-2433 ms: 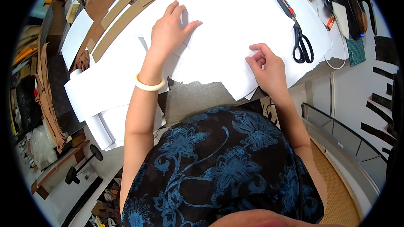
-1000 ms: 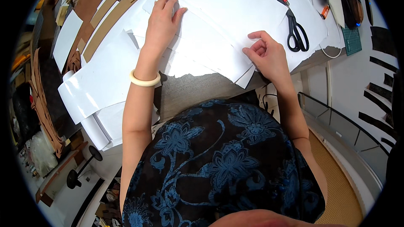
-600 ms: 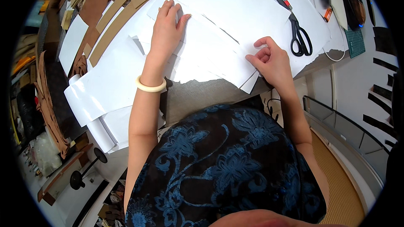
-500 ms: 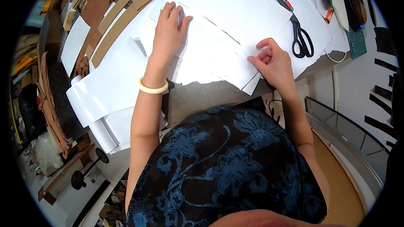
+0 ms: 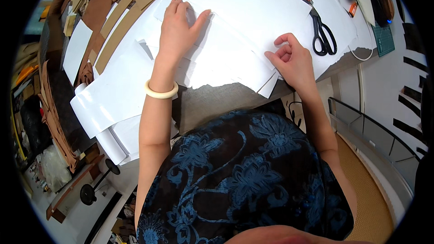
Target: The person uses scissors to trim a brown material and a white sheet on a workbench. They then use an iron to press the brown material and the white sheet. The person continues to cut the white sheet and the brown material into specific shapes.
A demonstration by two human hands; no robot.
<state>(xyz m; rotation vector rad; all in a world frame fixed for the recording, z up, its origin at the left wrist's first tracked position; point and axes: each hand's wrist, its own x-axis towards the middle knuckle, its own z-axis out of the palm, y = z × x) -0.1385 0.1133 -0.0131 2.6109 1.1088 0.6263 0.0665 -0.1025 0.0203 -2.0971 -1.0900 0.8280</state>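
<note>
right hand (image 5: pixel 293 59) — thumb and forefinger pinching the near edge of the white paper sheets (image 5: pixel 235 52), as it was a moment ago | left hand (image 5: pixel 178 28) — fingers spread, palm flat on the sheets, slid slightly back toward the body, so the stack looks pinned while the edge is handled | black-handled scissors (image 5: pixel 322 31) lie untouched beyond.

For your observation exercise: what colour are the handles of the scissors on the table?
Black, seen in the head view: the scissors lie on white paper.

White paper sheets (image 5: pixel 235 58), black-handled scissors (image 5: pixel 322 36), cream bangle (image 5: pixel 161 92), brown card strips (image 5: pixel 131 13), blue-flowered black dress (image 5: pixel 244 176).
</note>
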